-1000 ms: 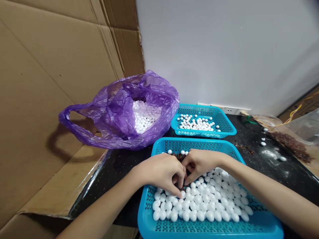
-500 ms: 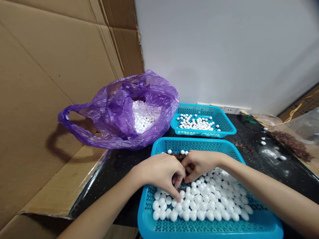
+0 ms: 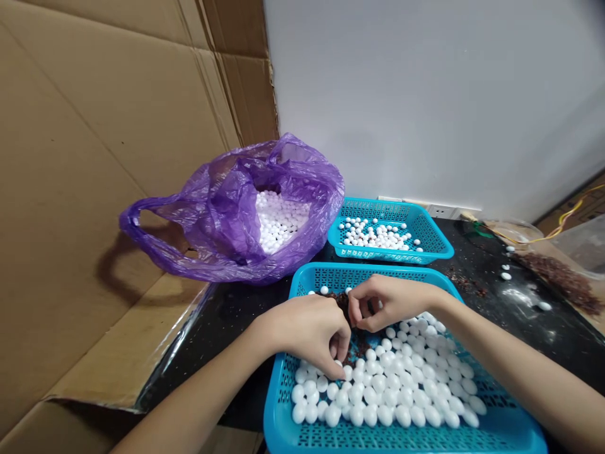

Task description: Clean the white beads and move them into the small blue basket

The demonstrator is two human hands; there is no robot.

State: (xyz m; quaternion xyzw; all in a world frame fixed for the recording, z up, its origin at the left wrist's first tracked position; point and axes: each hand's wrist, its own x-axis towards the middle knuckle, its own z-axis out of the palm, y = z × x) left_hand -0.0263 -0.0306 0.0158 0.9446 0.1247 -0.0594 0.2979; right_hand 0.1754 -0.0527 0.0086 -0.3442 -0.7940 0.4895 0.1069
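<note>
In the head view, a blue perforated basket (image 3: 363, 269) stands in front of me. It holds many small, white, egg-shaped balls (image 3: 392, 384) and some dark brown crumbly bits (image 3: 362, 351). Over its left half is my left hand (image 3: 309, 331), fingers curled, with the thumb tip touching the white balls. My right hand (image 3: 390, 302) hovers above the brown bits near the basket's far side, its thumb and fingers pinched together. What either hand has between its fingers is hidden or too small to name.
A purple plastic bag (image 3: 222, 195) with more white balls leans at the back left beside cardboard (image 3: 85, 126). A smaller blue basket (image 3: 428, 230) with white balls sits behind. On the right lie stray balls, a brown heap (image 3: 558, 274), wires and a clear container (image 3: 583, 246).
My right hand has lifted slightly and moved away from my left hand, uncovering brown bits and basket floor between them. My left hand stays nearly in place. The view has shifted a little.
</note>
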